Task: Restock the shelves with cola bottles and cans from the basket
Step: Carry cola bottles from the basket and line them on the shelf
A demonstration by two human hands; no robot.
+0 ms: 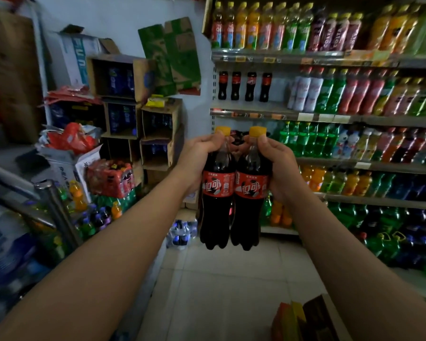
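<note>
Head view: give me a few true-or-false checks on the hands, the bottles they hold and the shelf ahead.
1. The left hand grips the left cola bottle and the right hand grips the right cola bottle. True.
2. The held bottles have red caps. False: their caps are yellow.
3. Four small cola bottles stand at the left end of a shelf. True.
4. The held bottles stand on a shelf. False: they hang upright in the air, side by side, above the floor.
</note>
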